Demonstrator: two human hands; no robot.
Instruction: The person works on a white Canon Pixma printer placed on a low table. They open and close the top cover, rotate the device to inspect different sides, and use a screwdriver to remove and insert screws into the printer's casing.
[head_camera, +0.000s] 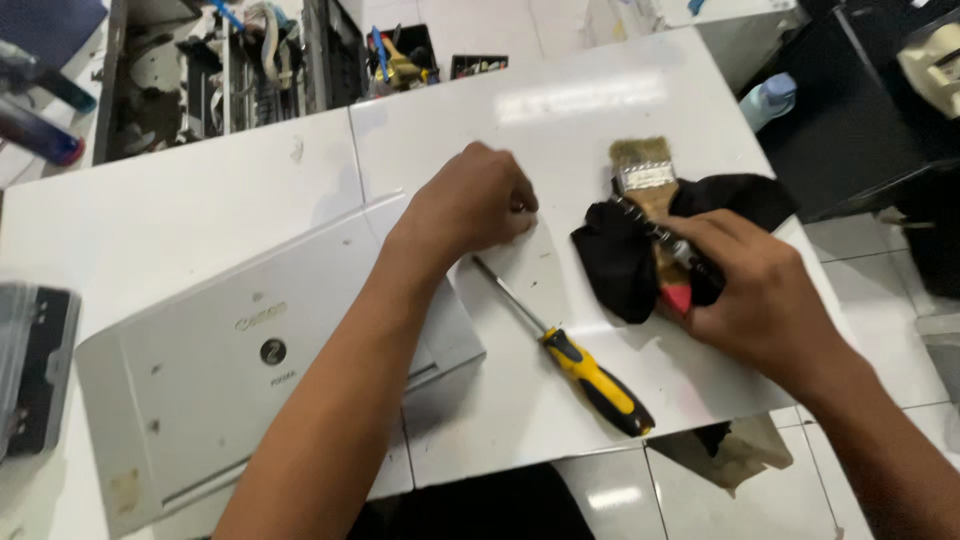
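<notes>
Looking down from the head camera, I see my left hand (478, 205) curled into a loose fist, knuckles resting on the white table (560, 110) just far of the screwdriver's tip; whether it pinches something small I cannot tell. My right hand (752, 292) lies over the near end of a black cloth (618, 262), fingers bent and pressing on a dark, ridged part and the red end of a handle there. A paintbrush (643, 170) with pale bristles pokes out on the far side of the cloth. The yellow-and-black screwdriver (590, 378) lies untouched between my hands, near the table's near edge. The grey printer cover (230, 380) sits to the left under my forearm. I judge the work midway: cover off, tools laid out, nothing refitted yet
</notes>
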